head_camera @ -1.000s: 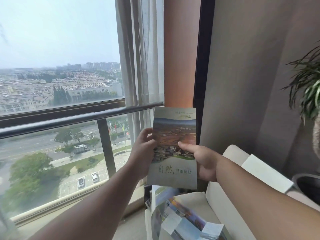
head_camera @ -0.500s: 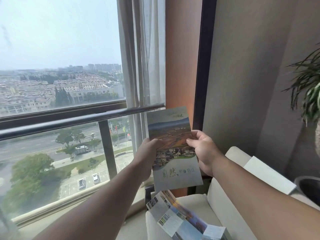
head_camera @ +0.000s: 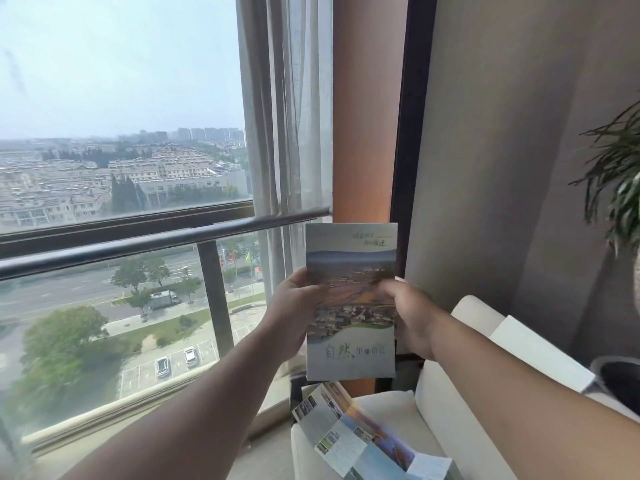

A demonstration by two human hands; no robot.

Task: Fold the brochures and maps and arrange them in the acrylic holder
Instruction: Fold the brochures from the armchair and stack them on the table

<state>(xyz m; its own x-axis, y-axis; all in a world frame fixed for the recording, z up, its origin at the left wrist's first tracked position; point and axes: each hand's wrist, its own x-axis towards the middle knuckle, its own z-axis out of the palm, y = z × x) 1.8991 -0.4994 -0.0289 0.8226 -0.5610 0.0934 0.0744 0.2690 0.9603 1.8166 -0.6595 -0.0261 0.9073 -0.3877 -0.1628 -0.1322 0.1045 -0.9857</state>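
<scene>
head view: both hands, left hand [head_camera: 294, 317] and right hand [head_camera: 410, 317], pinch the folded brochure [head_camera: 349, 303] upright by its edges; the acrylic holder is unseen, so finding it likely comes next.

high-rise hotel room or apartment lounge by the looks of it, big window [head_camera: 121, 133] over city, sheer curtain [head_camera: 284, 109], white armchair [head_camera: 450, 393], potted plant [head_camera: 616, 174]

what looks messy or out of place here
One thing: the unfolded map lies loose and crooked across the white chair seat, its panels half open. The folded brochure looks tidy, held upright between the left hand and right hand. No acrylic holder is in view.
</scene>
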